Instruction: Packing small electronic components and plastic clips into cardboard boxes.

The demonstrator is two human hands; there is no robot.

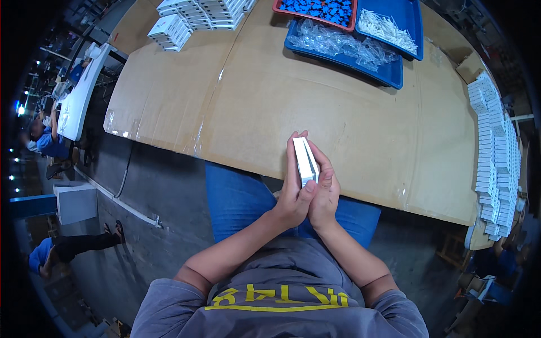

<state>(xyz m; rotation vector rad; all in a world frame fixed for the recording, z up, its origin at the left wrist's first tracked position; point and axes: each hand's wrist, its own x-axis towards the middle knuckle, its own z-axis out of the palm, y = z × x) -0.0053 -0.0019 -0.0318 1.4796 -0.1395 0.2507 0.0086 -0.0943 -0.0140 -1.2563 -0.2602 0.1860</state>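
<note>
A small white box point(303, 159) stands on edge between my palms, over the near edge of the cardboard-covered table point(265, 107). My left hand point(293, 196) closes on its left side, with the thumb at the near end. My right hand point(325, 194) presses along the right side, fingers stretched forward. A narrow dark gap runs along the box's right side, so a panel there seems slightly lifted. What is inside cannot be seen.
Blue trays hold clear plastic pieces point(344, 45) and white sticks point(386, 29); a red tray holds blue pieces point(318, 10). White boxes are stacked at far left point(172, 32) and along the right edge point(496, 158). A person in blue point(52, 141) sits at a white table, left.
</note>
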